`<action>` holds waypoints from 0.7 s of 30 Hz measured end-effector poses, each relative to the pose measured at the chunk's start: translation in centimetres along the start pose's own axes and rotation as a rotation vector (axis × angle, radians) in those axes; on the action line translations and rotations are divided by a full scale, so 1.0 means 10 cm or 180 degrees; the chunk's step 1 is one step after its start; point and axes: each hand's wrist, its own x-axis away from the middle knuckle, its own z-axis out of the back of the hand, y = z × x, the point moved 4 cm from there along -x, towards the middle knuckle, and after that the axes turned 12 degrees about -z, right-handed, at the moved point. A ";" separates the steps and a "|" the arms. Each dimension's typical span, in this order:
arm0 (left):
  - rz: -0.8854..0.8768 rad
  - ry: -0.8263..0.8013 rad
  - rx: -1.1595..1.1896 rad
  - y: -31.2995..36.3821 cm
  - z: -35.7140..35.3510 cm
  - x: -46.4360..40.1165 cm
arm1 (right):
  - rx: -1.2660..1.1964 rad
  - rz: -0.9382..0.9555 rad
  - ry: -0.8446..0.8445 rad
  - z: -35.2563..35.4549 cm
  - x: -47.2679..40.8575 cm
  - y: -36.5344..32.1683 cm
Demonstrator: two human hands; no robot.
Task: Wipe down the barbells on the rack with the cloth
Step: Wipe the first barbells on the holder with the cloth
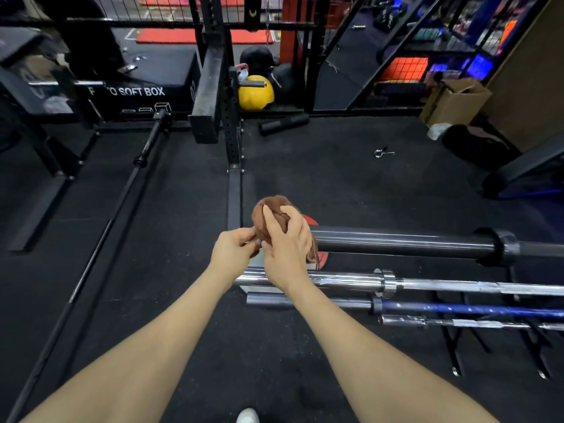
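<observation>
Both hands grip one bunched brown cloth: right hand wrapped over, left hand pinching its edge, at the black barbell's sleeve end. Rack holds four bars. Risk: a loose wad may slip off the smooth sleeve.

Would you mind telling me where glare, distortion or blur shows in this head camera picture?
Head view: glare streaks run along the shiny chrome barbell and the thick black barbell sleeve; wide-angle distortion stretches both forearms and bends the black floor barbell; the far shelving is soft and dim; the crumpled brown cloth stays fairly sharp.
</observation>
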 end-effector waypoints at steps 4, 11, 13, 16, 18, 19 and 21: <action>0.0743 -0.0018 0.1560 0.00 0.05 0.08 | -0.0125 -0.0082 0.0004 -0.13 0.03 -0.20; 0.1066 0.0204 0.1961 0.10 0.45 0.30 | -0.0455 -0.0070 -0.0109 -0.26 0.11 -0.53; 0.0943 0.0033 0.1900 0.21 0.49 0.32 | -0.0817 -0.0182 -0.0095 -0.15 0.15 -0.50; 0.0712 -0.0248 0.1848 0.52 0.33 0.25 | -0.1119 -0.0150 0.0095 0.22 0.16 -0.35; 0.0644 -0.0398 0.1882 0.72 0.10 0.17 | -0.1168 -0.0214 0.0224 0.54 0.11 -0.15; 0.0621 -0.0516 0.1857 0.82 -0.05 0.14 | -0.1183 -0.0272 0.0261 0.70 0.09 -0.03; 0.0606 -0.0733 0.1811 0.99 -0.41 0.13 | -0.1262 -0.0418 0.0325 1.02 0.06 0.25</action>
